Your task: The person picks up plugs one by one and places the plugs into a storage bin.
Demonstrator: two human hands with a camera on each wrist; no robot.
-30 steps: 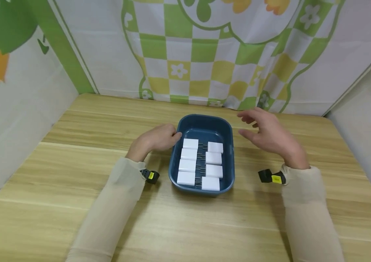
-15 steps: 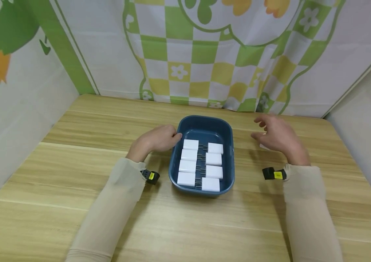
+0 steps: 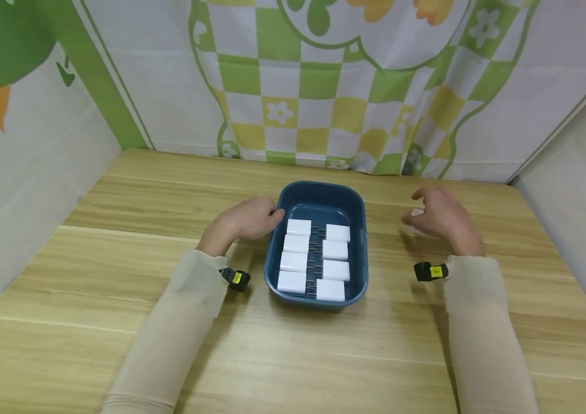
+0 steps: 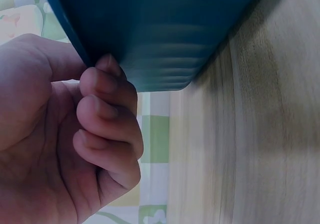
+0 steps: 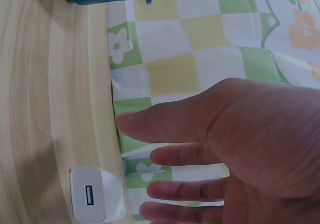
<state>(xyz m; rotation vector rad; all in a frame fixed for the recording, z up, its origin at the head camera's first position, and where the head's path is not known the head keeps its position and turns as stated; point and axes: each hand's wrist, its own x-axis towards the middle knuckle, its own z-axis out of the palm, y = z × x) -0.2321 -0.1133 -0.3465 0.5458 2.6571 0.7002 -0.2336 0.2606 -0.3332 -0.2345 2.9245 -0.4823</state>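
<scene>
My left hand [image 3: 251, 218] pinches the left rim of a blue plastic bin [image 3: 326, 210]. In the left wrist view, its thumb and curled fingers [image 4: 107, 81] lie on either side of the bin's wall. Two columns of white USB plug chargers [image 3: 291, 282] lie in the bin, their metal prongs pointing toward the middle. My right hand [image 3: 445, 215] is to the right of the bin, above the table, fingers apart and holding nothing. Beside it another white charger [image 5: 87, 194] stands on the table with its USB port showing; in the head view the hand partly covers it.
The wooden table [image 3: 293, 356] runs back to a green, white and yellow checked cloth [image 3: 324, 115]. White cloth walls rise at the left and right. A black wrist camera [image 3: 429, 271] is strapped at the right sleeve, another at the left.
My right hand has moved right, away from the bin, and come to the charger on the table, which now shows beside the thumb. The left hand has kept its hold on the rim.
</scene>
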